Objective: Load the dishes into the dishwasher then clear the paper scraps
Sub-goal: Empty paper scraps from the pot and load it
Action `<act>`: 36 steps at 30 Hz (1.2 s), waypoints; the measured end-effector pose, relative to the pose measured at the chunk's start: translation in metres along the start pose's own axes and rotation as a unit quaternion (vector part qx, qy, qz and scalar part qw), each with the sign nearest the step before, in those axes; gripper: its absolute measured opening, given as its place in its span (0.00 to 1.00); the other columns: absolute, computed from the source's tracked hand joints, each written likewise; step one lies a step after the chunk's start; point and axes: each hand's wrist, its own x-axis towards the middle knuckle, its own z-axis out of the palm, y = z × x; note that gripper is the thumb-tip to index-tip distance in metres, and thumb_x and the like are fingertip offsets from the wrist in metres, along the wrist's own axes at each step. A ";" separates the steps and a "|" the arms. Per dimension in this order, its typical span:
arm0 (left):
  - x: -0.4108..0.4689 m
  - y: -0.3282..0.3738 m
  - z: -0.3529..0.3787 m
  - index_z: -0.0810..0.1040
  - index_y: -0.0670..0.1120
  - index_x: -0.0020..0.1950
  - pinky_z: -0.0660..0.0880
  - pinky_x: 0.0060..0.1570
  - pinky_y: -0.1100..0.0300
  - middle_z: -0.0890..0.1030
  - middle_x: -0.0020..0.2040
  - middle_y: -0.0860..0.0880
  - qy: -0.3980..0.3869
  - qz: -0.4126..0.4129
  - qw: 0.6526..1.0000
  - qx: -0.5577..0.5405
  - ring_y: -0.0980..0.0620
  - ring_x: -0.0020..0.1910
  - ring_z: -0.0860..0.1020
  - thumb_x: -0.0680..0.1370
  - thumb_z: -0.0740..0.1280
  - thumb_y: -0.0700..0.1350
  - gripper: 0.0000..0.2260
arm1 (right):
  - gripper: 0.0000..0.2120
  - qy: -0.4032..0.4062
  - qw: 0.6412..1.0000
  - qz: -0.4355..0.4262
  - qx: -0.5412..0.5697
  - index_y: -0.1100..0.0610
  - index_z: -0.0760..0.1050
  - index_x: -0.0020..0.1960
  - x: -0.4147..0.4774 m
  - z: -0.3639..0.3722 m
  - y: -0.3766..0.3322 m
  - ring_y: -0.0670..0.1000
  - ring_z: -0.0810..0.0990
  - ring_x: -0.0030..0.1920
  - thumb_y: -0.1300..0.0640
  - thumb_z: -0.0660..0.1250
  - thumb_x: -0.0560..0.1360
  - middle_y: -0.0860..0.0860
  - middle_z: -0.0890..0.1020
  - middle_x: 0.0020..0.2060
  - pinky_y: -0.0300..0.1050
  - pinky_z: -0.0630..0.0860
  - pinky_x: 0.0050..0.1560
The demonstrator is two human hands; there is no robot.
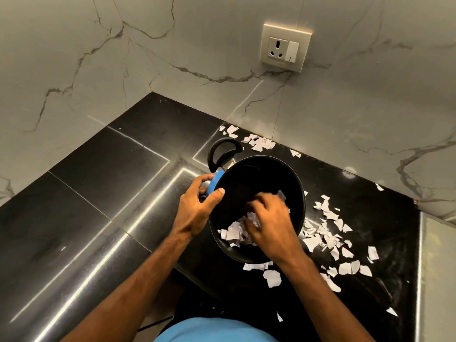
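Observation:
A black pan [256, 178] with a blue outside and a black loop handle [223, 150] is tilted toward me on the black counter [103, 183]. My left hand [199, 206] grips its left rim, thumb over the edge. My right hand [269, 225] reaches inside the pan, fingers closed on white paper scraps. A heap of white scraps [234, 234] lies in the pan's lower part. More torn paper scraps [330, 240] are scattered on the counter to the right of the pan and in a small cluster [259, 143] behind it near the wall.
Marble-patterned walls [123, 58] meet in a corner behind the counter. A wall socket with a switch [285, 48] sits above the pan. The counter ends at a pale ledge [436, 267] on the right. A few scraps lie near the front edge [391, 312].

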 end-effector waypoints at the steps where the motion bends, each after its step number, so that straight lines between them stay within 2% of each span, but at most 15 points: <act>1: -0.001 0.002 0.000 0.75 0.56 0.65 0.82 0.51 0.55 0.83 0.53 0.49 -0.002 0.006 1.000 0.004 0.56 0.49 0.84 0.68 0.66 0.66 0.28 | 0.27 0.020 0.999 0.045 -0.011 0.54 0.73 0.71 0.003 -0.001 0.004 0.57 0.69 0.73 0.40 0.70 0.78 0.55 0.71 0.71 0.60 0.69 0.74; 5: -0.006 0.009 0.009 0.74 0.52 0.67 0.82 0.43 0.62 0.82 0.52 0.51 0.001 0.029 1.000 0.007 0.59 0.48 0.83 0.69 0.67 0.65 0.29 | 0.38 -0.012 0.989 0.144 -0.001 0.58 0.62 0.76 0.006 -0.001 0.005 0.57 0.71 0.67 0.30 0.57 0.80 0.57 0.67 0.69 0.51 0.74 0.66; 8: -0.008 0.004 0.019 0.74 0.57 0.66 0.83 0.48 0.54 0.82 0.51 0.52 0.029 0.027 0.999 0.024 0.56 0.48 0.83 0.71 0.67 0.65 0.26 | 0.38 -0.053 0.981 0.178 0.054 0.54 0.60 0.76 -0.004 0.004 -0.012 0.57 0.70 0.65 0.27 0.52 0.79 0.56 0.66 0.68 0.51 0.74 0.64; 10: -0.009 0.001 0.025 0.74 0.59 0.65 0.81 0.50 0.56 0.82 0.50 0.54 0.041 0.020 0.998 0.035 0.57 0.48 0.82 0.70 0.66 0.66 0.26 | 0.35 -0.112 0.966 0.198 0.124 0.48 0.61 0.74 -0.009 0.006 -0.025 0.56 0.69 0.66 0.25 0.51 0.78 0.54 0.66 0.67 0.51 0.73 0.63; 14: -0.014 0.001 0.034 0.75 0.57 0.67 0.73 0.46 0.69 0.82 0.50 0.57 0.045 0.016 0.998 0.045 0.65 0.48 0.80 0.68 0.65 0.67 0.30 | 0.27 -0.180 0.925 0.204 0.265 0.38 0.60 0.73 -0.007 0.006 -0.047 0.52 0.76 0.62 0.27 0.50 0.80 0.49 0.68 0.64 0.51 0.75 0.60; 18: -0.015 0.003 0.041 0.74 0.55 0.67 0.72 0.43 0.77 0.81 0.51 0.58 0.049 0.024 0.998 0.039 0.68 0.48 0.80 0.69 0.64 0.67 0.30 | 0.19 -0.159 0.885 0.179 0.400 0.36 0.67 0.72 -0.004 -0.001 -0.055 0.44 0.77 0.56 0.34 0.49 0.84 0.45 0.73 0.58 0.45 0.76 0.61; 20: -0.013 0.004 0.044 0.75 0.55 0.67 0.73 0.43 0.77 0.83 0.50 0.55 0.052 0.023 0.998 0.031 0.65 0.48 0.82 0.69 0.65 0.66 0.28 | 0.14 -0.124 0.868 0.171 0.450 0.32 0.73 0.63 -0.003 -0.004 -0.054 0.42 0.78 0.58 0.36 0.51 0.85 0.41 0.77 0.57 0.44 0.75 0.62; 23: -0.012 0.007 0.047 0.75 0.54 0.67 0.75 0.42 0.75 0.83 0.49 0.54 0.046 0.025 0.998 0.020 0.64 0.46 0.82 0.70 0.65 0.65 0.29 | 0.10 -0.120 0.840 0.184 0.497 0.24 0.74 0.52 -0.001 -0.009 -0.051 0.42 0.82 0.58 0.36 0.55 0.84 0.39 0.83 0.54 0.47 0.79 0.63; 25: -0.012 0.009 0.049 0.74 0.53 0.67 0.73 0.41 0.77 0.81 0.47 0.57 0.042 0.025 0.999 0.018 0.69 0.45 0.81 0.69 0.65 0.66 0.30 | 0.11 -0.123 0.844 0.191 0.486 0.27 0.77 0.51 0.001 -0.009 -0.049 0.43 0.84 0.53 0.36 0.56 0.84 0.40 0.85 0.50 0.49 0.81 0.60; 27: -0.009 0.007 0.050 0.74 0.53 0.67 0.73 0.40 0.78 0.81 0.47 0.57 0.044 0.021 0.999 0.024 0.69 0.44 0.80 0.69 0.65 0.66 0.31 | 0.15 -0.122 0.854 0.196 0.467 0.41 0.81 0.49 0.002 -0.010 -0.048 0.43 0.83 0.42 0.38 0.58 0.84 0.43 0.86 0.42 0.46 0.81 0.49; 29: -0.006 0.002 0.049 0.74 0.54 0.67 0.74 0.39 0.76 0.82 0.47 0.55 0.051 0.009 0.998 0.032 0.66 0.44 0.81 0.69 0.65 0.66 0.29 | 0.18 -0.136 0.866 0.199 0.437 0.54 0.79 0.44 0.001 -0.011 -0.045 0.43 0.76 0.33 0.43 0.61 0.83 0.45 0.80 0.33 0.47 0.74 0.40; 30: -0.004 -0.001 0.048 0.74 0.54 0.66 0.76 0.40 0.73 0.83 0.47 0.53 0.058 0.001 0.998 0.033 0.63 0.45 0.82 0.70 0.66 0.66 0.28 | 0.18 -0.143 0.873 0.198 0.423 0.57 0.76 0.42 0.001 -0.011 -0.042 0.44 0.73 0.31 0.45 0.62 0.82 0.46 0.78 0.31 0.47 0.72 0.38; 33: 0.001 -0.010 0.041 0.75 0.56 0.65 0.82 0.46 0.59 0.85 0.46 0.50 0.081 -0.025 0.996 0.024 0.53 0.45 0.84 0.73 0.68 0.63 0.23 | 0.16 -0.131 0.883 0.182 0.412 0.59 0.73 0.38 -0.003 -0.012 -0.028 0.45 0.72 0.31 0.50 0.64 0.79 0.47 0.76 0.29 0.46 0.69 0.36; 34: 0.004 -0.011 0.038 0.75 0.56 0.64 0.83 0.46 0.55 0.85 0.45 0.50 0.091 -0.033 0.995 0.018 0.53 0.43 0.85 0.73 0.69 0.62 0.22 | 0.16 -0.114 0.884 0.178 0.416 0.59 0.74 0.38 -0.004 -0.015 -0.023 0.45 0.73 0.32 0.51 0.65 0.80 0.49 0.76 0.29 0.45 0.70 0.36; 36: 0.009 -0.013 0.031 0.74 0.56 0.64 0.82 0.45 0.57 0.84 0.44 0.54 0.113 -0.037 0.993 0.021 0.60 0.41 0.84 0.76 0.70 0.59 0.19 | 0.16 -0.074 0.887 0.176 0.420 0.59 0.76 0.39 -0.008 -0.019 -0.011 0.46 0.75 0.32 0.51 0.65 0.82 0.54 0.79 0.32 0.45 0.72 0.36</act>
